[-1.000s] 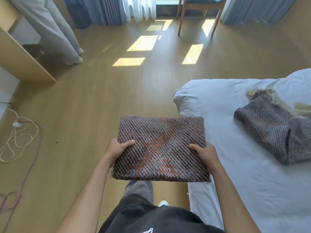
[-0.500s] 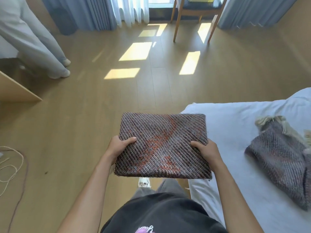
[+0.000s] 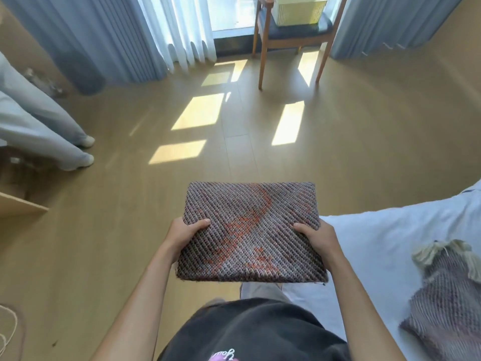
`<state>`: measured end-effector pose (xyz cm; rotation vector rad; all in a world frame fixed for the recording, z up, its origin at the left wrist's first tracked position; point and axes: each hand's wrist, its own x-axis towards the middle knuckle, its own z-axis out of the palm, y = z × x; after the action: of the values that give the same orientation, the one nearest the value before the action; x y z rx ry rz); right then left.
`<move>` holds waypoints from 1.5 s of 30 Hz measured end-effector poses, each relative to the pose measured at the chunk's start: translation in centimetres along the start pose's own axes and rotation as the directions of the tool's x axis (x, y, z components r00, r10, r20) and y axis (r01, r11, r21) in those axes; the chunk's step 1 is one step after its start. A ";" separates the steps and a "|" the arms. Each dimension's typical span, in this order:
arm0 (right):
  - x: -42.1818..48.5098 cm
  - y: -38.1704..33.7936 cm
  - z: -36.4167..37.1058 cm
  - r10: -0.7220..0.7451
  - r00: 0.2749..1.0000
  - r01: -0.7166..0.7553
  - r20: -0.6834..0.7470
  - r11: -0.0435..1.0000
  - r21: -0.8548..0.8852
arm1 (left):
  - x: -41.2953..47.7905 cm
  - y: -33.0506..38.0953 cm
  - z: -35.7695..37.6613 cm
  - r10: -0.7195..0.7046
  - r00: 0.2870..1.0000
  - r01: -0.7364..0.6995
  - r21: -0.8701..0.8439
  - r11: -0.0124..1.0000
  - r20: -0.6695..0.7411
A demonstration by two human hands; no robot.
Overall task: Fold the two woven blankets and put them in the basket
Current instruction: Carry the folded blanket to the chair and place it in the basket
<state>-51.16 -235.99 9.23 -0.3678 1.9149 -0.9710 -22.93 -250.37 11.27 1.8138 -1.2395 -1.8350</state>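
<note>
Trouser legs (image 3: pixel 44 121) of another person are standing at 9 o'clock on the wooden floor (image 3: pixel 109 243). The left hand (image 3: pixel 182 237) is gripping the left edge of the folded blanket (image 3: pixel 250 230), with the thumb lying flat on top and the other fingers curling out of sight beneath. Pink lettering on the black shirt (image 3: pixel 247 332) at 6 o'clock is showing only in part and cannot be read. The folded blanket is hanging level in the air at centre, above the floor, with its right corner overlapping the bed's edge in the view. A yellow basket (image 3: pixel 299 9) is sitting on the seat of a wooden chair (image 3: pixel 263 61) at 12 o'clock, well apart from the folded blanket, with bare sunlit floor lying between them. The right hand (image 3: pixel 318 237) is pinching the right edge the same way, thumb on top and fingers hidden under. The white bed (image 3: pixel 390 230) is filling 3 to 4 o'clock. The second blanket (image 3: pixel 447 308), loosely bunched with a pale fringe, is lying on it at 4 o'clock.
</note>
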 end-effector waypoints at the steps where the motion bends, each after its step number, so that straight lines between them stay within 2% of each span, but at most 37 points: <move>1: 1.4 -1.2 -0.4 0.003 1.000 -0.003 0.001 1.000 -0.005 | 1.1 1.4 0.6 0.002 1.000 -0.002 -0.002 1.000 -0.004; 9: 11.6 -9.2 -2.2 0.022 1.000 -0.022 -0.006 1.000 0.010 | 10.1 11.4 3.8 0.003 1.000 -0.003 0.039 0.999 0.003; 21: 29.1 -22.8 -1.8 0.049 0.989 -0.041 -0.142 0.997 0.063 | 29.3 28.4 7.5 0.018 0.992 -0.030 0.095 0.995 0.122; 31: 40.8 -34.1 -3.2 0.071 0.974 -0.049 -0.214 0.993 0.105 | 41.3 42.7 11.3 0.024 0.981 -0.046 0.110 0.993 0.194; 38: 51.0 -39.8 -6.7 0.065 0.971 -0.043 -0.231 0.994 0.099 | 49.1 50.4 17.0 0.024 0.979 -0.051 0.132 0.990 0.200; 45: 63.3 -46.9 -12.9 0.049 0.979 -0.028 -0.196 0.994 0.105 | 57.1 59.4 24.9 0.005 0.989 -0.024 0.128 0.991 0.145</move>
<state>-101.51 -297.93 9.68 -0.1787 2.0333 -1.1095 -77.17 -317.28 11.43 1.7573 -1.4510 -1.9499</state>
